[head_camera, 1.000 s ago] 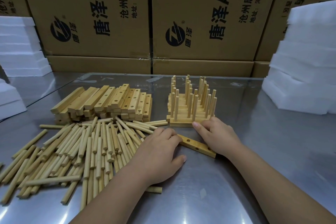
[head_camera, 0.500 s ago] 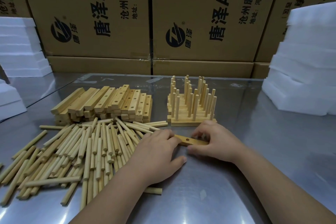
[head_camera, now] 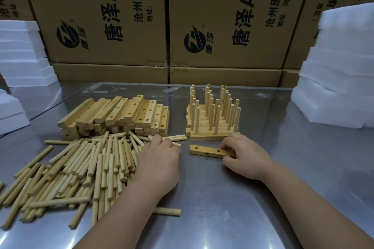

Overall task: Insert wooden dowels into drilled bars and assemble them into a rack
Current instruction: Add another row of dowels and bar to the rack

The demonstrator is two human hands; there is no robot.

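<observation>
A short drilled wooden bar (head_camera: 208, 151) with three holes lies flat on the steel table, level from left to right. My right hand (head_camera: 245, 156) pinches its right end between thumb and fingers. My left hand (head_camera: 158, 164) rests at the right edge of a loose pile of wooden dowels (head_camera: 81, 168), its fingertips closed on one dowel (head_camera: 177, 144). Behind the bar stands a group of finished bars with upright dowels (head_camera: 212, 115). A stack of drilled bars (head_camera: 117, 116) lies at the back left.
Cardboard boxes (head_camera: 125, 16) wall off the back of the table. White foam slabs are stacked at the right (head_camera: 340, 70) and left (head_camera: 22, 54). One stray dowel (head_camera: 168, 211) lies near my left forearm.
My right hand turned the bar from slanted to level and slid to its right end. My left hand left the bar and moved left to the dowel pile, taking hold of a dowel.
</observation>
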